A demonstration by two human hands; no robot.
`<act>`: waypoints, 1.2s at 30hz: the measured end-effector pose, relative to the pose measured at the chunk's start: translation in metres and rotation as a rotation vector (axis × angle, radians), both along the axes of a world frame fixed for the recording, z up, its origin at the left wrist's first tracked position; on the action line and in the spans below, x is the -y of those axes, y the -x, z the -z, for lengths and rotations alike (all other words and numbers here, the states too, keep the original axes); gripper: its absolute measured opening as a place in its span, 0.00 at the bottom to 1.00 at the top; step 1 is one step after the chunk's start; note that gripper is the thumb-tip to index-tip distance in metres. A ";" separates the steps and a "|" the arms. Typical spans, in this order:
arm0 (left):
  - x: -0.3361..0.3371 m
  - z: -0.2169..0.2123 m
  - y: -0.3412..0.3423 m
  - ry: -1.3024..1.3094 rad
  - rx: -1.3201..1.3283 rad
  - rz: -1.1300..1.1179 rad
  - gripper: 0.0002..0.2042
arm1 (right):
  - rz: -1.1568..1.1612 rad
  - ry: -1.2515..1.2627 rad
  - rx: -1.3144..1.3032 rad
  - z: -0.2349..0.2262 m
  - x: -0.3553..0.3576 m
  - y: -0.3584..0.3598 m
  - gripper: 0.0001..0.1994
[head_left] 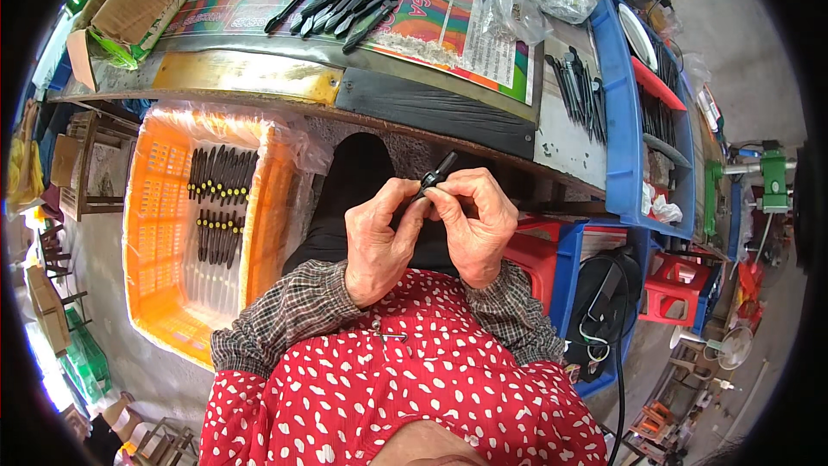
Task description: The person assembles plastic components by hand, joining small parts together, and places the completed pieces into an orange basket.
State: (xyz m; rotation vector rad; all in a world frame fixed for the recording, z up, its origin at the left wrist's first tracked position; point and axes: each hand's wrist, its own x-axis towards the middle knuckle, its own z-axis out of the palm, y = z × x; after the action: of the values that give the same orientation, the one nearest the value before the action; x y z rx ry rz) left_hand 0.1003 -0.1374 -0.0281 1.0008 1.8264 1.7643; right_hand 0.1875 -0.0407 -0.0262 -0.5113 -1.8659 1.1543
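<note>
Red spotted apron, both hands pinched shut on small black plastic part, left hand, right hand

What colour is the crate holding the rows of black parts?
Orange crate; head view.

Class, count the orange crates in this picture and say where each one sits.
1. The orange crate sits below the workbench edge, to the left of the person's left hand. Others may be hidden.
</note>
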 end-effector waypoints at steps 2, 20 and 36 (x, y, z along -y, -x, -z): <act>0.000 0.000 0.000 -0.029 0.008 0.014 0.06 | -0.018 0.055 -0.010 0.000 0.001 0.000 0.06; 0.007 -0.002 0.003 0.022 0.316 0.139 0.04 | -0.337 0.814 -0.008 -0.010 -0.014 -0.005 0.17; 0.007 -0.001 0.008 -0.043 0.528 0.232 0.02 | -0.405 0.839 0.018 -0.011 -0.018 -0.005 0.07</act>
State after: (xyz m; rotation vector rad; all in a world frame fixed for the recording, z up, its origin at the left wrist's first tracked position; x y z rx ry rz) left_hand 0.0927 -0.1446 -0.0267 0.6447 1.2966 1.7209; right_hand 0.1921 -0.0229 -0.0150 -0.5994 -1.4634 2.2249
